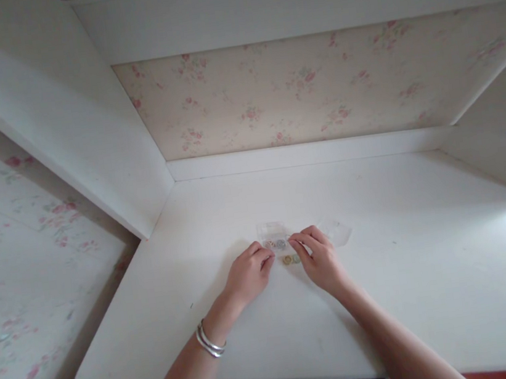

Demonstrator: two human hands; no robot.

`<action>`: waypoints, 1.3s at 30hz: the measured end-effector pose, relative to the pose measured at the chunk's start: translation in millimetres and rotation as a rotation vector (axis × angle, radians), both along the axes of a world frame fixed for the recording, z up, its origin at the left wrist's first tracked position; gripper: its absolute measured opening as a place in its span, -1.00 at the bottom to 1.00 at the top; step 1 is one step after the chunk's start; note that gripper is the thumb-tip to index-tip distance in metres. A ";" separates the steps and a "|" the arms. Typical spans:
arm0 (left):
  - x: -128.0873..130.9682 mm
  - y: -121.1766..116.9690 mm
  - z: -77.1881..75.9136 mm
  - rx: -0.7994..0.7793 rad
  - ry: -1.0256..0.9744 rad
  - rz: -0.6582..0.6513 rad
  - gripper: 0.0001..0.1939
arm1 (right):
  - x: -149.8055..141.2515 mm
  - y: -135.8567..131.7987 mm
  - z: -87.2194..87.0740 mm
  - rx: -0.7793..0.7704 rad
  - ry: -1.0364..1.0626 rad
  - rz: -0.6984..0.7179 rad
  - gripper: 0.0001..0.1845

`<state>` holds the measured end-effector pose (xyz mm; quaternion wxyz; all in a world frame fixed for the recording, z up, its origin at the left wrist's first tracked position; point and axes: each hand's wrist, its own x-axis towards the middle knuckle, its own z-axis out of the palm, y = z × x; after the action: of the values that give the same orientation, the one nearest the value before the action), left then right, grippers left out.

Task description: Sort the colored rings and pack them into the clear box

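Note:
On the white desk [382,247] lies a small clear plastic bag [274,234] with a few round coin-like pieces [281,244] at its near edge. Two yellowish round pieces [291,259] sit on the desk between my hands. My left hand [249,273], with silver bangles on the wrist, has its fingers curled, the tips touching the pieces by the bag. My right hand [318,258] is curled too, its fingertips pinched at the bag's edge. A second clear plastic piece [338,230] lies just beyond my right hand.
The desk sits in a white alcove, with a side panel [88,143] on the left, a shelf above and floral wallpaper [296,90] behind. A low white ledge [304,153] runs along the back. Bright light falls on the right end.

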<state>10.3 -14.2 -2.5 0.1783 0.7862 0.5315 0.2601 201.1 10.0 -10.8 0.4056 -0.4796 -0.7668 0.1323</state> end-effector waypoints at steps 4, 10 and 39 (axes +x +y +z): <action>5.8 -3.0 -1.6 0.011 -0.010 -0.043 -0.81 | -5.2 5.2 -6.1 0.000 -0.038 -0.010 -0.75; 17.8 -7.0 -5.0 0.023 0.050 -0.076 -0.78 | -0.9 8.8 -7.9 -0.002 -0.066 -0.050 -0.74; 0.2 41.9 15.7 0.166 -0.031 0.106 -0.80 | 16.4 -8.4 9.2 -0.078 -0.340 0.167 -0.87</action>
<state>10.5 27.7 13.1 0.1065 0.7648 0.5462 0.3245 217.5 1.6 -1.5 0.2388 -0.4451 -0.8558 0.1119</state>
